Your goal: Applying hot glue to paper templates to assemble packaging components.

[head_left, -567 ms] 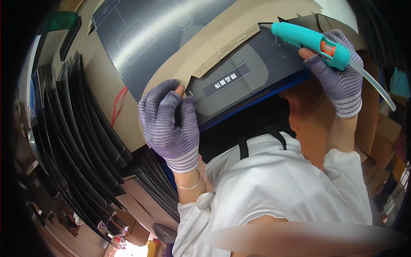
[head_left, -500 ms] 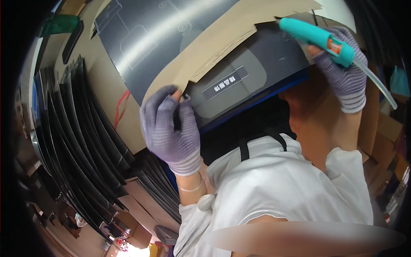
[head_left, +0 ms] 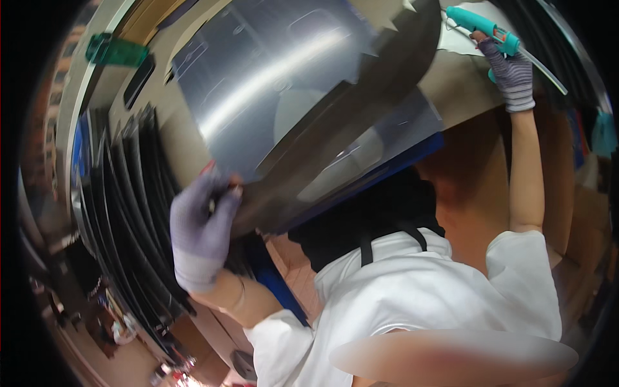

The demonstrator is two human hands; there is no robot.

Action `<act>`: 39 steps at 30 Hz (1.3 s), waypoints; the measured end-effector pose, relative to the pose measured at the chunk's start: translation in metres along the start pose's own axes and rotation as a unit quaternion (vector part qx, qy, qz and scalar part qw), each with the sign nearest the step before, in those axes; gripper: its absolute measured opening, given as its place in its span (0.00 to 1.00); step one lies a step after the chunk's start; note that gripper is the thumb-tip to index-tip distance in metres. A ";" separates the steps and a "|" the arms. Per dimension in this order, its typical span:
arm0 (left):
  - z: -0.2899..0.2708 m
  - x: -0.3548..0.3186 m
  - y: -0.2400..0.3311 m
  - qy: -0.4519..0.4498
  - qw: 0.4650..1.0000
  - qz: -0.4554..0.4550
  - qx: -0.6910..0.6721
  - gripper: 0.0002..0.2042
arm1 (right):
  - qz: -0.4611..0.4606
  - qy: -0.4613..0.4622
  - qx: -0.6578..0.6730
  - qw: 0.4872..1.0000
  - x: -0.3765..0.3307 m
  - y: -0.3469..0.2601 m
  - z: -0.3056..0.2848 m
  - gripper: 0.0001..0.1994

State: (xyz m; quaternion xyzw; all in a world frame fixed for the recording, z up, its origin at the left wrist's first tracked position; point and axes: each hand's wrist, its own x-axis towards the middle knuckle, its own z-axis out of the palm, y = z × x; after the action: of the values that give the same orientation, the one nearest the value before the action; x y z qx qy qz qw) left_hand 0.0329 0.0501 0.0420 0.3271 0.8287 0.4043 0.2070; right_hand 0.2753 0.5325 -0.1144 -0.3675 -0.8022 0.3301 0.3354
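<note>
My left hand (head_left: 204, 229), in a purple-grey glove with bare fingertips, pinches the left end of a long curved dark cardboard strip (head_left: 361, 109). The strip has a notched edge and lies slanting over a glossy grey printed sheet (head_left: 258, 71), its dark face upward. At the far right, my gloved right hand (head_left: 509, 74) is closed around a teal glue gun (head_left: 477, 22). A pale glue stick (head_left: 547, 76) juts from the gun's back end, and its tip points left, past the strip's far end.
Several dark curved panels (head_left: 122, 226) stand stacked at the left. A green clear container (head_left: 116, 50) and a dark phone-like slab (head_left: 139, 82) lie at the far left of the table. Brown cardboard (head_left: 477, 174) stands at the right, below the table edge.
The strip has turned from its tan face to its dark face. My left hand moved left and nearer with its end, while my right hand carried the glue gun farther away.
</note>
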 end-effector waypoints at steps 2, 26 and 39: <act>-0.002 0.020 -0.006 -0.047 0.999 -0.021 0.007 0.07 | -0.051 -0.031 0.043 0.997 0.000 -0.018 0.026 0.21; 0.052 0.009 -0.051 0.095 0.940 0.227 0.236 0.19 | -0.580 -0.279 -0.144 0.752 -0.046 -0.218 0.073 0.11; 0.061 -0.037 -0.017 0.001 0.934 0.202 0.293 0.10 | -0.588 -0.322 -0.186 0.718 -0.087 -0.216 0.043 0.14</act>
State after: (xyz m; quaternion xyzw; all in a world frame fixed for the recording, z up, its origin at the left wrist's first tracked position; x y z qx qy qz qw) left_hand 0.0895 0.0484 -0.0048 0.5336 0.8268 0.1772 0.0146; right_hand 0.2056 0.3392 0.0036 0.2522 -0.9616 0.0092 0.1081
